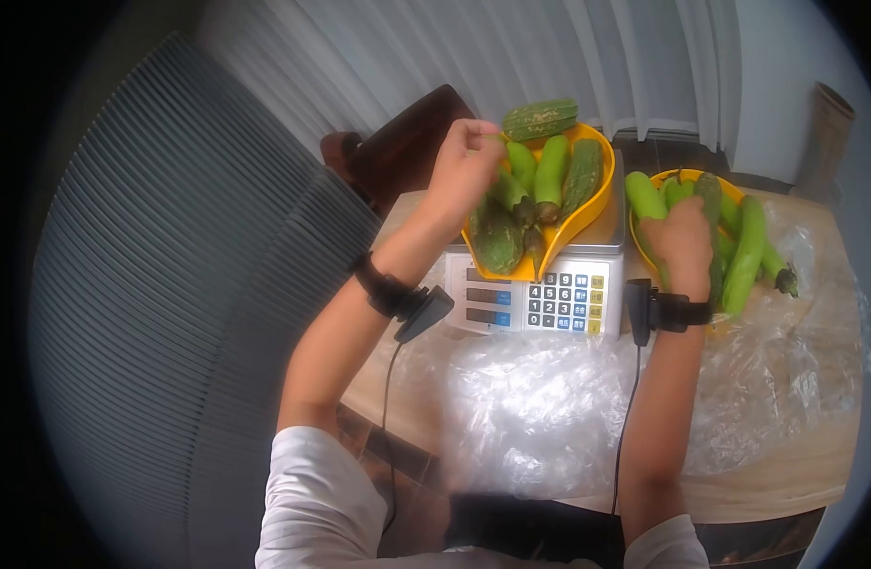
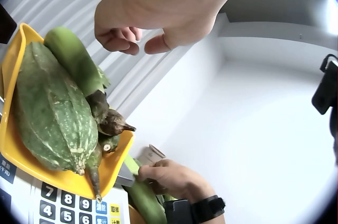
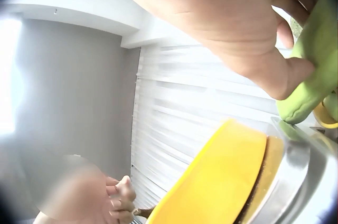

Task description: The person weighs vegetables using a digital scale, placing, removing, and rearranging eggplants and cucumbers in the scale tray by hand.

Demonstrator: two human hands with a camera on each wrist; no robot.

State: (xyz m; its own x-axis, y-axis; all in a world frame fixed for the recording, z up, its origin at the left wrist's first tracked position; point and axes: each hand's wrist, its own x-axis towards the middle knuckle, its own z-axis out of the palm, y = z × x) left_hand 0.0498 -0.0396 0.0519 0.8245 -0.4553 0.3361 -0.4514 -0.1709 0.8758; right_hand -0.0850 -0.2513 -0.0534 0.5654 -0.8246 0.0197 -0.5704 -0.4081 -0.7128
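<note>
We see green gourds (image 1: 550,171), some with pale stripes, in yellow trays (image 1: 587,211), and a white scale (image 1: 528,302) with blue keys.

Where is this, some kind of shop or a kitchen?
Probably a small produce stall or a home weighing spot: a digital price scale carries a yellow tray of green gourds, and a second yellow bowl of them stands beside it on plastic sheeting.

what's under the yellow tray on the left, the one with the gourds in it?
The yellow plastic scoop tray sits on a white electronic weighing scale with a numeric keypad facing the person. Crinkled clear plastic sheet covers the table in front. The scale's platform is mostly hidden by the tray.
</note>
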